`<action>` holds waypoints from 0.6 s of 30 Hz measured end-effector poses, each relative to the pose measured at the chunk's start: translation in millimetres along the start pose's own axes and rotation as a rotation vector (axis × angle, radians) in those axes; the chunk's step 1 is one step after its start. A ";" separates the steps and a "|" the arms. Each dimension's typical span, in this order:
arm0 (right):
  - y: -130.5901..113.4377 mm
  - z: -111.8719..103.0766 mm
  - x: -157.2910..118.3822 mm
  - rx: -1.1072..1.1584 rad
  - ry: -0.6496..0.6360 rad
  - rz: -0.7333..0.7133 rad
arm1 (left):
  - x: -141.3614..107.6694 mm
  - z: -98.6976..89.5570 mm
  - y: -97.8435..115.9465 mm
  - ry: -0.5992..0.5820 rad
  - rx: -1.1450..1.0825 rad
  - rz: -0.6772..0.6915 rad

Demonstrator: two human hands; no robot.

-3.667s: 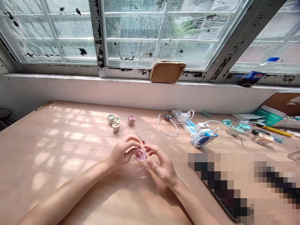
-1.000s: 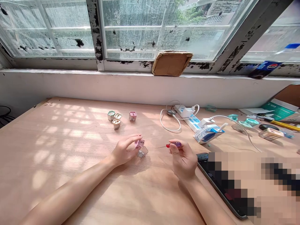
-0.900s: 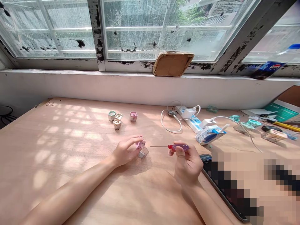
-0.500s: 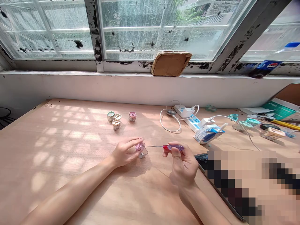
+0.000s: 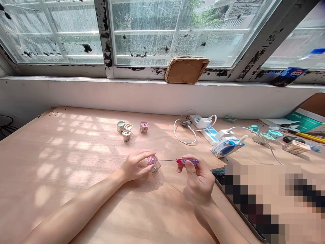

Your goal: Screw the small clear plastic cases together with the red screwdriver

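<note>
My left hand (image 5: pixel 137 165) grips a small pink piece (image 5: pixel 151 160) between thumb and fingers, near the middle of the wooden table (image 5: pixel 101 203). Just below the pink piece is a small clear container (image 5: pixel 155 167), partly hidden by my fingers. My right hand (image 5: pixel 199 176) is closed round the red and purple handle of a screwdriver (image 5: pixel 187 161). Its thin shaft points left, and the tip is at the pink piece. Behind my hands stand a pink-topped cup (image 5: pixel 144 127), a green-topped cup (image 5: pixel 121 126) and two cream-topped cups (image 5: pixel 126 135).
A power strip (image 5: pixel 203 128) with white plugs and cables lies at the back right, beside a blue and white carton (image 5: pixel 225 147). Farther right are green lids (image 5: pixel 274 134), a wooden-coloured block (image 5: pixel 296 146) and a yellow tool (image 5: pixel 311 136). A dark tray edge (image 5: pixel 238 210) is beside my right forearm.
The view has shifted slightly. Both hands keep their grips, and the screwdriver tip stays at the pink piece.
</note>
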State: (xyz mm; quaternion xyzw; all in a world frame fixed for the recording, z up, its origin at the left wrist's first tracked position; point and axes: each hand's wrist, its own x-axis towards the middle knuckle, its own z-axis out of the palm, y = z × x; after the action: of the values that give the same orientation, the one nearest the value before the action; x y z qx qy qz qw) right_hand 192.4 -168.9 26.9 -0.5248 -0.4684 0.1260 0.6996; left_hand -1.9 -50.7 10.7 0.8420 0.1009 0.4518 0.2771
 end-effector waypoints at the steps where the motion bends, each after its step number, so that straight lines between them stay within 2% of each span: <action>1: 0.7 -0.8 -0.1 -0.007 0.001 0.010 | 0.1 0.0 0.3 0.001 0.004 0.006; 9: 5.1 -8.5 0.4 -0.219 -0.013 -0.018 | 3.9 -0.7 1.6 0.045 0.092 0.085; 18: 8.4 -8.2 -1.0 -0.151 -0.123 -0.001 | 4.3 -3.2 -1.2 0.057 0.145 0.104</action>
State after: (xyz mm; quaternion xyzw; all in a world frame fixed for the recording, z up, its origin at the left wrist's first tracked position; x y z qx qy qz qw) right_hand 201.0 -171.2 19.0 -0.5668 -0.5191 0.1219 0.6280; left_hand -2.0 -46.7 14.5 0.8507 0.0973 0.4808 0.1888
